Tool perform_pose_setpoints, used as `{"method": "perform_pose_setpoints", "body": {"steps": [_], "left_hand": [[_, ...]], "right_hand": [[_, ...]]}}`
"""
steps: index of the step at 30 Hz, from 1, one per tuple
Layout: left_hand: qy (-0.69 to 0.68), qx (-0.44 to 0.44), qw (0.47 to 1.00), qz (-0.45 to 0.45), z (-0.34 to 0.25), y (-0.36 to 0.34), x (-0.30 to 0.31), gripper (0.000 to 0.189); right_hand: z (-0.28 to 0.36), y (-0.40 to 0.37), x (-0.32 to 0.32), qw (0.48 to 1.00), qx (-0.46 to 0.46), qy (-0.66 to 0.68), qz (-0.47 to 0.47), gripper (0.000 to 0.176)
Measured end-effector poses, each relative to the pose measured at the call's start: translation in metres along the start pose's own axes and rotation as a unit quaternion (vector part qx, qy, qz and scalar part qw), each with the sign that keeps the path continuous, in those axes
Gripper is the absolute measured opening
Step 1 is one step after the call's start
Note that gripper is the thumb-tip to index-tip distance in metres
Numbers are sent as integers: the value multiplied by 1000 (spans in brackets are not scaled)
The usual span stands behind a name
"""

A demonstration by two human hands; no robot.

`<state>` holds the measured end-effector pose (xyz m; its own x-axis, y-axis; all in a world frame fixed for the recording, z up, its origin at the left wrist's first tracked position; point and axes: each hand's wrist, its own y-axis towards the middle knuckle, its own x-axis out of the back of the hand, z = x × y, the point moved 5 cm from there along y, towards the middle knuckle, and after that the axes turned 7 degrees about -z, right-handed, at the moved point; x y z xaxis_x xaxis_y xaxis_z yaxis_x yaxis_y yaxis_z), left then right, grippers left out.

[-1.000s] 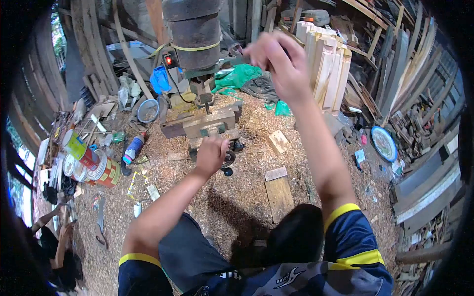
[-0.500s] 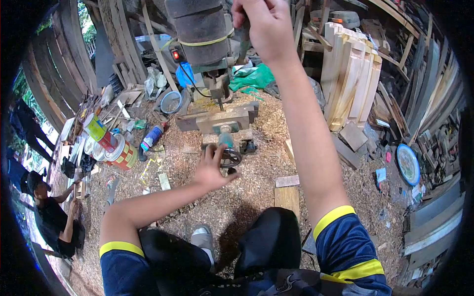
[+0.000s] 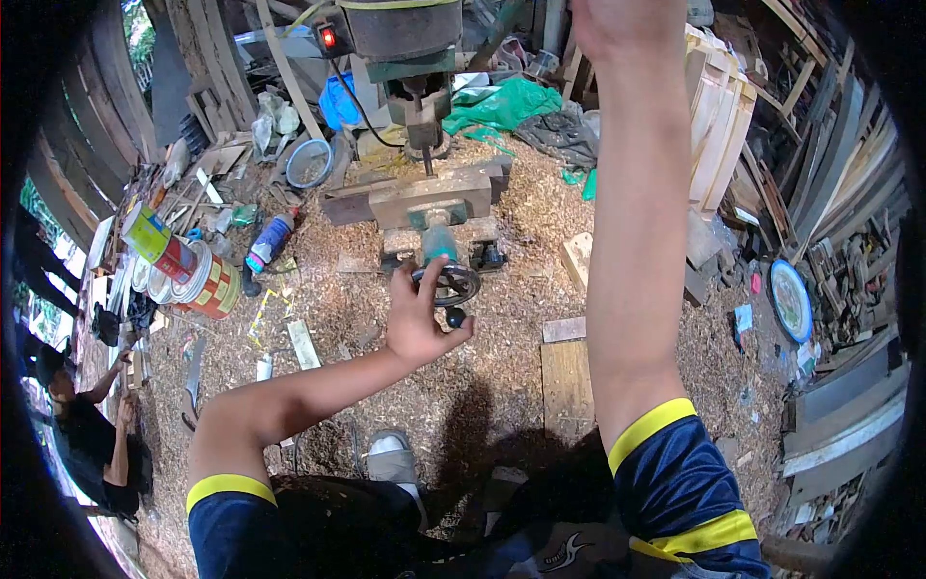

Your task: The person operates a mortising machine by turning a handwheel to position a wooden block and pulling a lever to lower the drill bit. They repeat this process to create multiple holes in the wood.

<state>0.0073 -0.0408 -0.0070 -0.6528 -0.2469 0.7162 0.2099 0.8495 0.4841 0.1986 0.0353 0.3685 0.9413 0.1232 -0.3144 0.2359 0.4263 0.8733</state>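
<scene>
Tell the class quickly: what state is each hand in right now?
Left hand: open, fingers spread beside the handwheel; contact can't be told.
Right hand: raised, cut off by the picture's top edge; grip can't be told.

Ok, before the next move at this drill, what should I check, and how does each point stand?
1. Red switch light lit: ok.
2. Left hand clear of the drill bit: ok, it is down by the handwheel.
3. Left hand closed around the handwheel: not ok, its fingers are spread.
4. Right hand and its grip fully in view: not ok, the top edge cuts them off.
5. Wooden workpiece clamped tight: cannot tell.
6. Drill bit clear of the workpiece: cannot tell from this angle.
</scene>
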Motion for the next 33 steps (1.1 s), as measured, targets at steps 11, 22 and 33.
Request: {"method": "perform_pose_setpoints", "body": {"steps": [11, 22, 33], "left_hand": [[-14, 10, 1000, 6, 4, -3, -6, 99], [1, 4, 1000, -9, 2, -2, -4, 98], [-1, -15, 1000, -24, 2, -3, -8, 92]], "right_hand": [[5, -6, -4, 999, 43, -2, 26, 33], [3, -2, -6, 996, 51, 41, 56, 30], [3, -5, -5, 998, 66, -14, 12, 31]]}}
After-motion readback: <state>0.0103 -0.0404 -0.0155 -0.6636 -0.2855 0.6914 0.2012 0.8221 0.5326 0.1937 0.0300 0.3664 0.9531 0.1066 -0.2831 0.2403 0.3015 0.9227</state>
